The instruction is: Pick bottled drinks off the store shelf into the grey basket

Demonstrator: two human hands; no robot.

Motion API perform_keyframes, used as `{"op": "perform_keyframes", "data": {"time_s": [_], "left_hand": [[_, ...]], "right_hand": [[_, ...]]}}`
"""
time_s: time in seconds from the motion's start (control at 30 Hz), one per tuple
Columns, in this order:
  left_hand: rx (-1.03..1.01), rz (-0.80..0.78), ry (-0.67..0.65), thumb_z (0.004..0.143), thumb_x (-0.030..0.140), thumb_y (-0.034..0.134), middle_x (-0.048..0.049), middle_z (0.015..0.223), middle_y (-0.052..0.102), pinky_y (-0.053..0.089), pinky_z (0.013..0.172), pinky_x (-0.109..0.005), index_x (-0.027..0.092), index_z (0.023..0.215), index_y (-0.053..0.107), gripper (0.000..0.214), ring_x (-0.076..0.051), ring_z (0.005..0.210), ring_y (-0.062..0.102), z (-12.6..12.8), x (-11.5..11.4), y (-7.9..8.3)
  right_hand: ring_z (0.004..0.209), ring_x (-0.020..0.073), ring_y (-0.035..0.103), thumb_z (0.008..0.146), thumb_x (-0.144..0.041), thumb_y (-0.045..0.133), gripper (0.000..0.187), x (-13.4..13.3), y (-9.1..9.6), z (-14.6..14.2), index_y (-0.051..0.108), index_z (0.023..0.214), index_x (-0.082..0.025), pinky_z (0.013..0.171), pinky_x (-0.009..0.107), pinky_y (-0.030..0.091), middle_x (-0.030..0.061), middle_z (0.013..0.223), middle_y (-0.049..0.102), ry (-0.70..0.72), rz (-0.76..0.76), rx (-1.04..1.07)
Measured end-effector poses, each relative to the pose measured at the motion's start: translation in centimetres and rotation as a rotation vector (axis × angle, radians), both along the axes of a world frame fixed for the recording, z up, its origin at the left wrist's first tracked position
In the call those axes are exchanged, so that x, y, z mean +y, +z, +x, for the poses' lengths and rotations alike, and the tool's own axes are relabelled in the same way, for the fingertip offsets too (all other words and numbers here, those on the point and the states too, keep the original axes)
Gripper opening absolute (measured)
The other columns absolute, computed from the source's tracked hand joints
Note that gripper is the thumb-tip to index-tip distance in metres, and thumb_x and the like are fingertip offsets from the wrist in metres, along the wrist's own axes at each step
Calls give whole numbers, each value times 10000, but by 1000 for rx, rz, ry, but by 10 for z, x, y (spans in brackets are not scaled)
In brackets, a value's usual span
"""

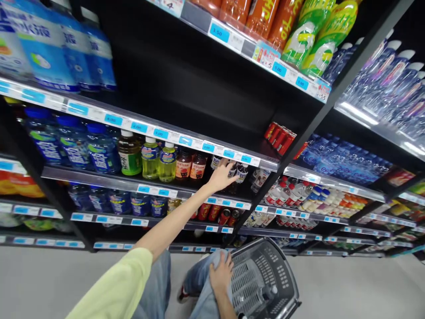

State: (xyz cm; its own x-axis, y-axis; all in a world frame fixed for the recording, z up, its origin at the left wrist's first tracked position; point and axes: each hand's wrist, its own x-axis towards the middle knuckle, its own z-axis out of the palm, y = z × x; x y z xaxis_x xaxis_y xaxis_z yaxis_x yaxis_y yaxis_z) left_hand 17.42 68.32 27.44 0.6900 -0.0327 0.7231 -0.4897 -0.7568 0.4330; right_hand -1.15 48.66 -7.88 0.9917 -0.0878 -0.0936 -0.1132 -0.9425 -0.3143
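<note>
My left hand [222,175], at the end of a yellow-sleeved arm, reaches up to the second shelf. Its fingers curl around a small dark-capped bottle [232,170] in a row of similar small bottles [241,172]. To the left of that hand stand reddish-brown tea bottles [191,165] and yellow-green drink bottles [158,160]. My right hand [220,274] lies flat with spread fingers on my jeans-clad knee, touching the rim of a grey plastic shopping basket [265,277]. It holds nothing.
Black shelving with blue price tags fills the view. Blue water bottles [75,144] stand at left, red cans [280,136] and clear bottles [335,159] at right, and orange and green bottles [299,26] on top. The grey floor [348,288] lies below.
</note>
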Motion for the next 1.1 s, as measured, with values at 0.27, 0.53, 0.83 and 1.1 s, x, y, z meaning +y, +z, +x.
{"op": "perform_keyframes", "data": {"time_s": [0.27, 0.53, 0.83, 1.1], "left_hand": [[58, 93, 116, 895, 223, 760, -160, 1415, 548, 467, 1183, -532, 197, 1292, 738, 399, -384, 1367, 501, 32, -9, -22], [68, 72, 87, 897, 206, 748, -128, 1524, 493, 501, 1172, -453, 245, 1384, 698, 491, -348, 1380, 540, 23, -15, -37], [-113, 14, 9, 1011, 173, 583, -145, 1475, 547, 499, 1175, -517, 237, 1263, 752, 310, -308, 1381, 530, -12, -31, -65], [-128, 235, -405, 1021, 208, 650, -89, 1285, 706, 446, 1213, -664, 295, 1108, 783, 182, -282, 1325, 580, -62, -42, -102]], "right_hand": [[1414, 462, 573, 895, -366, 540, 646, -10, -1, 5, 579, 1527, -234, 1057, 608, 526, 198, 1684, 463, -12, 8, 7], [1399, 460, 574, 912, -369, 530, 614, -8, 6, 8, 593, 1502, -209, 1039, 599, 533, 217, 1648, 497, -35, 9, 19], [1409, 443, 539, 944, -378, 517, 593, -8, 13, 6, 578, 1509, -207, 1062, 577, 508, 212, 1667, 455, -33, 7, 41], [1402, 442, 577, 913, -377, 528, 604, -9, 2, 6, 596, 1493, -223, 1047, 580, 536, 204, 1653, 494, -24, 8, 5]]}}
